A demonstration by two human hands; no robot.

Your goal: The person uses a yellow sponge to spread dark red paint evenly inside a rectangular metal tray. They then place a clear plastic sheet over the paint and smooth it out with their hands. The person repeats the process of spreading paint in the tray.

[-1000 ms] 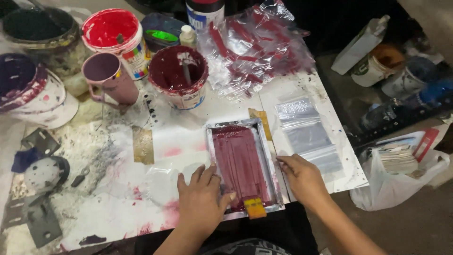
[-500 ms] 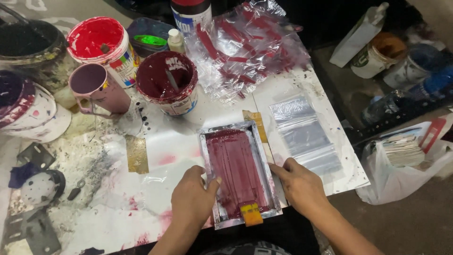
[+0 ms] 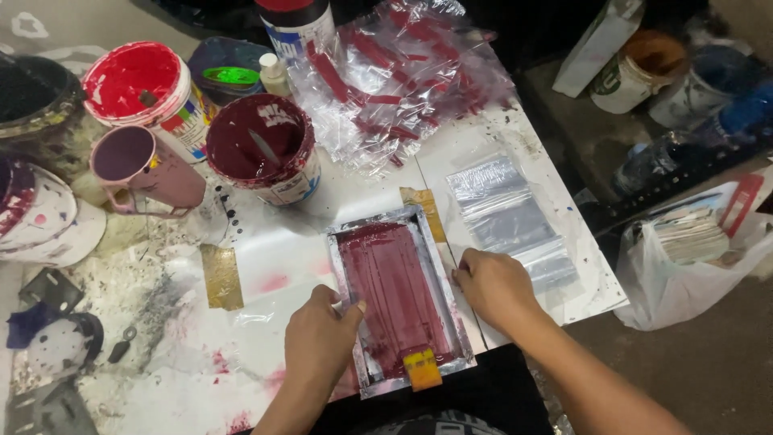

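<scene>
My left hand point(image 3: 320, 338) grips the left rim of the small metal-framed printing screen point(image 3: 394, 294), fingers curled over it; my right hand point(image 3: 493, 286) presses half-closed on its right rim. If either slips, I judge wet maroon ink would smear the table point(image 3: 290, 242). The screen lies flat before me, ink-streaked, a yellow squeegee point(image 3: 422, 367) at its near end.

Single head-worn view, looking steeply down, close over worktable point(image 3: 266, 242)
</scene>
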